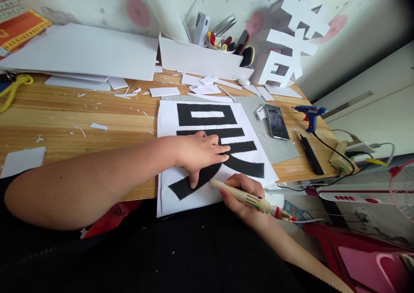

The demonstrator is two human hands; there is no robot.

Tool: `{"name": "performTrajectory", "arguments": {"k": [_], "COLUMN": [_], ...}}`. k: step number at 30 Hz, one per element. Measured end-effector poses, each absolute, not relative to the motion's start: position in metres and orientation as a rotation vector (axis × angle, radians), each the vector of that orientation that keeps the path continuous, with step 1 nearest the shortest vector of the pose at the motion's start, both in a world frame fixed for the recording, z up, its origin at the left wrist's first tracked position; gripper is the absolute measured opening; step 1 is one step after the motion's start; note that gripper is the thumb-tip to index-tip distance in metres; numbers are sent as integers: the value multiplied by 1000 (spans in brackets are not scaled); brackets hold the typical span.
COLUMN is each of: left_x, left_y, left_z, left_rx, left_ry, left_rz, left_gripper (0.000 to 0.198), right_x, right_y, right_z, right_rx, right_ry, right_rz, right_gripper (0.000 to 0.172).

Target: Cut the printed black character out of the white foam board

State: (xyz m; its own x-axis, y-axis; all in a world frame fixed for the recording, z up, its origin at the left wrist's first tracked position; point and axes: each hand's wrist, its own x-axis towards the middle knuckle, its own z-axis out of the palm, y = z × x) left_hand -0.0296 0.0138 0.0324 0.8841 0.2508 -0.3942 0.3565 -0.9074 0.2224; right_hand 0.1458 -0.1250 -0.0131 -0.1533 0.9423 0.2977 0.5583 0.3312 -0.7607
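My left hand [203, 153] lies with spread fingers on a black paper character [247, 166], pressing it against a white sheet [187, 200]. In my right hand [244, 189] is a thick cream multicolour pen [237, 194], gripped like a writing tool. Its tip touches or nearly touches the lower edge of the black stroke, just right of my left thumb. The black character has a box shape at its top and a curved stroke at lower right. My left hand covers its middle.
White foam-board letters [281, 69] stand at the back right. A phone [276, 121], blue glue gun [310, 114] and black cutter [311, 155] lie on the right, near a power strip [339, 157]. White scraps [200, 84] and a large board [97, 47] lie behind.
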Motion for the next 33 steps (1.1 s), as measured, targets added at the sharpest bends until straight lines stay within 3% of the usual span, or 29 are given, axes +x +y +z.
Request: {"name": "performTrajectory", "arguments": {"k": [9,16,20,24,33], "left_x": [-30,-31,-31,-32,-32], "left_y": [14,17,16,14,24], "left_z": [32,28,30,32,24], "left_rx": [2765,2735,2725,2765,2708], "left_ry": [453,433,438,436,443], "left_rz": [-503,-427,-423,-429,-311], "left_gripper": [114,109,102,90,65], "right_x": [149,154,131,101,89], "right_y": [-124,-120,-112,-106,-106], "right_z": [-22,-20,-10,-6,-9], "right_rx": [-1430,-1326,-1092,-946,-1107], "right_ry": [-1689,-1552,-1616,-1781,-1841], "right_rz": [666,938,1148,1133,1149], "right_gripper": [21,25,21,18,14]}}
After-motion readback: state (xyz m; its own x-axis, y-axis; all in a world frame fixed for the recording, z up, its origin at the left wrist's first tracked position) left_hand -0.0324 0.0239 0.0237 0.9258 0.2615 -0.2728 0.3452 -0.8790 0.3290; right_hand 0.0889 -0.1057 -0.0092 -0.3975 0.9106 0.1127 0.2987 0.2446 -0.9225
